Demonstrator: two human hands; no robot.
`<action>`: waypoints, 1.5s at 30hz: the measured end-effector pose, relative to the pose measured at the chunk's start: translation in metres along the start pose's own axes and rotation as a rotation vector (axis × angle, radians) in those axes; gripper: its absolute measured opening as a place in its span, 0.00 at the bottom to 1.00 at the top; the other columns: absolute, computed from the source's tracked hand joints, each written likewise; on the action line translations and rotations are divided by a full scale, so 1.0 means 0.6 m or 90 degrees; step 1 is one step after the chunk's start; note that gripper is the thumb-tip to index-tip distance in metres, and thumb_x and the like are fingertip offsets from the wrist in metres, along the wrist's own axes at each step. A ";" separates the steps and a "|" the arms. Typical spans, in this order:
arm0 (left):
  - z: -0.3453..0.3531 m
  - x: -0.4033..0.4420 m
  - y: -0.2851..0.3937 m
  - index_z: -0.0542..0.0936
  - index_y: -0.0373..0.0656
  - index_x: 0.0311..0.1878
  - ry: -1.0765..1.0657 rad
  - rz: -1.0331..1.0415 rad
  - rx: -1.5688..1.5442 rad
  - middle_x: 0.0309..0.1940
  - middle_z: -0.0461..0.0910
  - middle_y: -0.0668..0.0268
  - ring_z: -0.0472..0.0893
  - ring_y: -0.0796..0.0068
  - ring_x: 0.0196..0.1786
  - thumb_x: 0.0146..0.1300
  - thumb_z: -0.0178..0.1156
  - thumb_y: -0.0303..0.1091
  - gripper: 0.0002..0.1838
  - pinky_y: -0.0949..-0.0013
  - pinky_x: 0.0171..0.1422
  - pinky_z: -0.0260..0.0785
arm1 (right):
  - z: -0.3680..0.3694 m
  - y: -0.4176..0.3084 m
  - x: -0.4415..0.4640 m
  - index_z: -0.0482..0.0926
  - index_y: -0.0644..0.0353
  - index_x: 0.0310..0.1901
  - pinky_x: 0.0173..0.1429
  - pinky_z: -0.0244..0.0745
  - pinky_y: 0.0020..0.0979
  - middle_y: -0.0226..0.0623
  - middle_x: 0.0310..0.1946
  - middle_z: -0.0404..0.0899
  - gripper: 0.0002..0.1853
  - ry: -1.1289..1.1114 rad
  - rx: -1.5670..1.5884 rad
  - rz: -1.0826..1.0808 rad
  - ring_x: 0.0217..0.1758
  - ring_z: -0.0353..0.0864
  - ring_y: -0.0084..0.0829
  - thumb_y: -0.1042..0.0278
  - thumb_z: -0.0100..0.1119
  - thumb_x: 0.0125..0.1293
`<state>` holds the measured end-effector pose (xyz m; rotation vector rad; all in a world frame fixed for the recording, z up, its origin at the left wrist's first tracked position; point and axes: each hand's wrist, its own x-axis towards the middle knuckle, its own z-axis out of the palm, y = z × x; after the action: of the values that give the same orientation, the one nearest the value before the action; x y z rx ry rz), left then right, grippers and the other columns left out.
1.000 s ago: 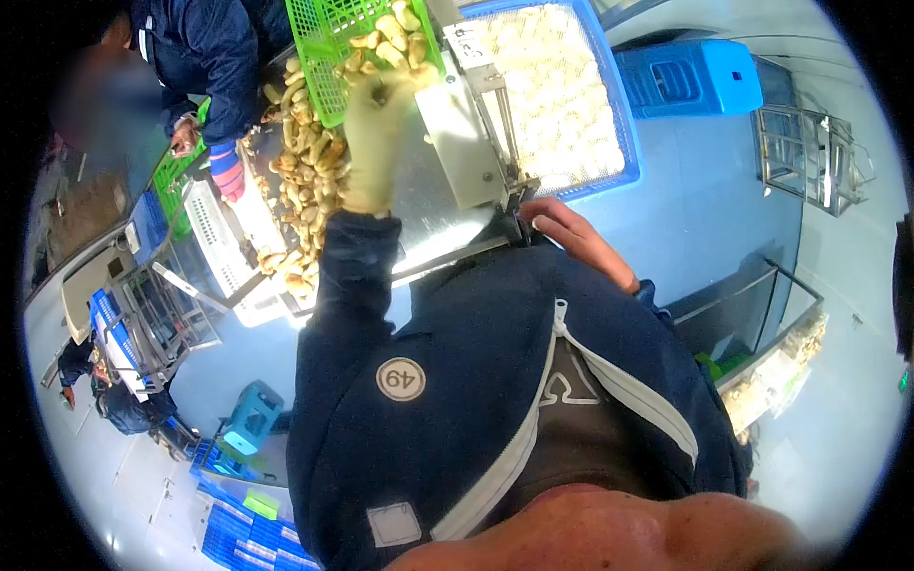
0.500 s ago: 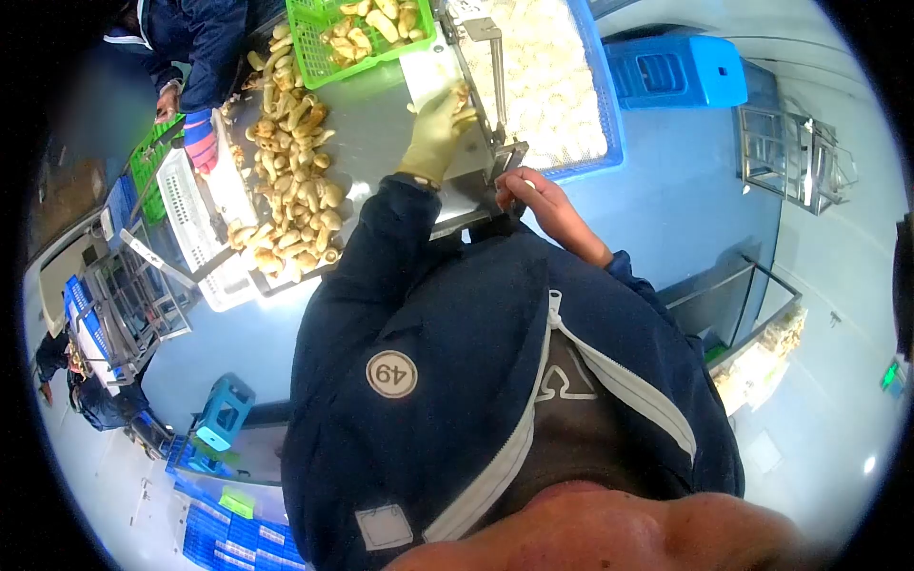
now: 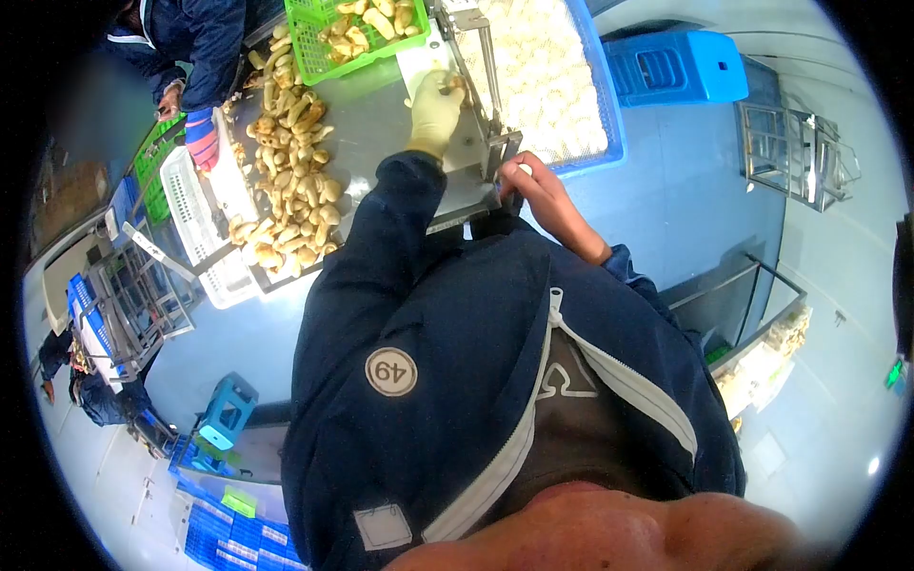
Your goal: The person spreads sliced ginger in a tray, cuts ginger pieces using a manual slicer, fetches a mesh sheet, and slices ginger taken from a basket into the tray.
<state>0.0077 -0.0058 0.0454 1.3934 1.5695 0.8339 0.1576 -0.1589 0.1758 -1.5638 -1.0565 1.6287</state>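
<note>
My left hand point(image 3: 436, 112), in a pale glove, is closed around a brownish mushroom piece point(image 3: 454, 88) on the white board point(image 3: 426, 65) beside the metal cutter point(image 3: 490, 86). My bare right hand point(image 3: 538, 190) wraps round the cutter's handle point(image 3: 523, 170) at its near end. Brown-and-cream mushrooms point(image 3: 290, 181) lie piled on the metal table point(image 3: 367, 124) left of my left hand. The green basket point(image 3: 367, 65), just beyond that hand, holds more mushrooms. Right of the cutter, a blue-rimmed crate point(image 3: 616, 124) contains pale pieces.
Across the table at upper left, a co-worker's sleeves point(image 3: 211, 57) and hands are near a white tray point(image 3: 181, 195). A blue stool point(image 3: 681, 68) stands right of the crate, with a metal frame point(image 3: 785, 152) beyond it. Another person bends at far left.
My left hand has moved from the green basket to the board beside the cutter. My right hand has closed on the handle. The view has shifted slightly.
</note>
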 end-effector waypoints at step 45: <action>0.017 0.054 -0.062 0.80 0.34 0.51 -0.179 -0.145 -0.266 0.40 0.85 0.60 0.83 0.74 0.34 0.63 0.63 0.22 0.13 0.73 0.39 0.78 | 0.001 0.118 0.021 0.75 0.62 0.35 0.43 0.68 0.30 0.37 0.29 0.75 0.22 -0.009 -0.081 -0.047 0.35 0.72 0.29 0.51 0.45 0.77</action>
<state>0.0009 0.0196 0.0025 0.9630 1.2240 0.7384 0.1619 -0.1814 0.1078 -1.5765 -1.2331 1.5514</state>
